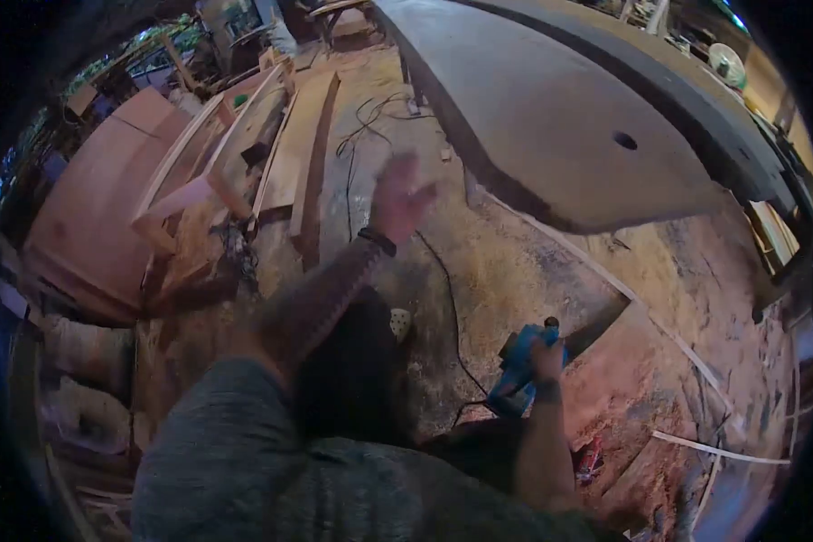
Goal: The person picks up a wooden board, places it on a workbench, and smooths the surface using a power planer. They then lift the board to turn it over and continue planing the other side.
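My left hand (401, 200) is raised in front of me above the floor, slightly blurred, its fingers apart and nothing in it. A dark band circles that wrist. Lower right, my right hand (546, 359) is wrapped round a blue power tool (515, 369) with a dark knob at its front. A black cord (452, 298) runs from near the tool across the floor. Ahead and to the right lies a large wooden slab (551, 108) with a dark oval hole and an angled near end.
Wooden frames (185, 194) and a long board (313, 167) stand at the left, beside a wide reddish panel (108, 194). A thin wood strip (596, 262) crosses the dusty floor (488, 262). Reddish shavings (623, 406) lie right of the tool. A fan (726, 63) is far right.
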`<state>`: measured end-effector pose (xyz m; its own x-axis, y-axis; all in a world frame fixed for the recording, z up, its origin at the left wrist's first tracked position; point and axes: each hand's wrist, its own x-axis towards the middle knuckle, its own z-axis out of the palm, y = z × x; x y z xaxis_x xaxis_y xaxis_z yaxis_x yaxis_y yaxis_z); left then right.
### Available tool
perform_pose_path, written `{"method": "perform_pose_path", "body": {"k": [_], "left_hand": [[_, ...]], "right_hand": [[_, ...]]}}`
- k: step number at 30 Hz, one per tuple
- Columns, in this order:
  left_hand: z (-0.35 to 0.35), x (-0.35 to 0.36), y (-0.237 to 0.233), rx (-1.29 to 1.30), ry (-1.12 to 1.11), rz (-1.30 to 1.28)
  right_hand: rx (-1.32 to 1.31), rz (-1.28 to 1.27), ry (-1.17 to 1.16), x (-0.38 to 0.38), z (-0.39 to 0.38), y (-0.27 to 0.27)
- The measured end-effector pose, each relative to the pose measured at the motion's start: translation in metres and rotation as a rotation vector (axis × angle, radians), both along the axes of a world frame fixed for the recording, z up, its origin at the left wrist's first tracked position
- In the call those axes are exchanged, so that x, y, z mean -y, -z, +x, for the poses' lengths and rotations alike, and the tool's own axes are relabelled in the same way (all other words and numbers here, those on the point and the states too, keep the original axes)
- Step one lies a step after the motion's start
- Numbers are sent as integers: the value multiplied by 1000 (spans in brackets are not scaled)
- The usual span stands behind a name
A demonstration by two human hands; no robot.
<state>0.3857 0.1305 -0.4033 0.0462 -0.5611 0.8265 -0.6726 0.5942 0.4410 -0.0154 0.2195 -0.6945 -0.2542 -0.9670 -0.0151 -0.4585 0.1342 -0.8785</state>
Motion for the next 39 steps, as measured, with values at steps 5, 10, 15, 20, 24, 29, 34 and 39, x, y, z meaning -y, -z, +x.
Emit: {"method": "perform_pose_path", "body": {"k": [5, 10, 15, 20, 24, 29, 34, 39], "left_hand": [[-84, -117, -178, 68, 306, -193], [-94, -118, -178, 233, 201, -133], [-98, -124, -183, 325, 120, -175], [-105, -135, -193, 87, 368, 89], [-100, -126, -186, 217, 316, -32], [-94, -121, -178, 211, 244, -19], [-94, -126, -181, 237, 233, 49], [-79, -127, -169, 160, 280, 33]], "right_hand": [[-54, 212, 9, 16, -9, 12], [-975, -258, -473, 48, -43, 106], [-702, -84, -370, 64, -38, 146], [-870, -171, -583, 60, -29, 100], [-491, 97, -595, 41, -2, 25], [-147, 41, -531, 62, 7, 97], [121, 143, -416, 49, 21, 52], [139, 107, -349, 56, 26, 72]]}}
